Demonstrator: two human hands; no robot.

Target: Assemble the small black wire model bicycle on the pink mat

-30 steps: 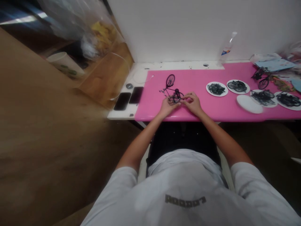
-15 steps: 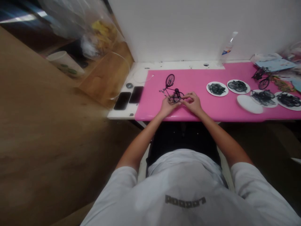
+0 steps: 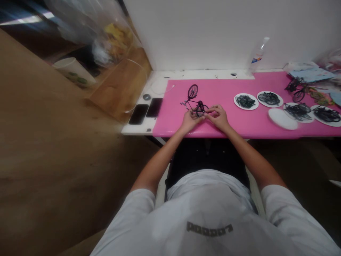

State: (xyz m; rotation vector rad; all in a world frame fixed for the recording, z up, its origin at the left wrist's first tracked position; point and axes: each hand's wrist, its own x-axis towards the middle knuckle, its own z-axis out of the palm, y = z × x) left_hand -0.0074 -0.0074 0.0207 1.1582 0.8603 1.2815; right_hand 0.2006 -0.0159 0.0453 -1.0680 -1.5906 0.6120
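Note:
A small black model bicycle (image 3: 190, 103) is held over the pink mat (image 3: 221, 93), one spoked wheel pointing to the back of the table. My left hand (image 3: 189, 121) closes round its near end from the left, beside the other wheel. From the right, the fingertips of my right hand (image 3: 218, 116) pinch at that same near wheel; whether a small part sits between them is too small to tell. The bicycle's near end is partly hidden by my fingers.
White plates (image 3: 256, 106) of black parts stand to the right, beside a white lid-like disc (image 3: 282, 119). Farther right is another model bicycle (image 3: 298, 95). Two dark phones (image 3: 138, 114) lie left of the mat. A clear bottle (image 3: 258, 57) stands by the wall.

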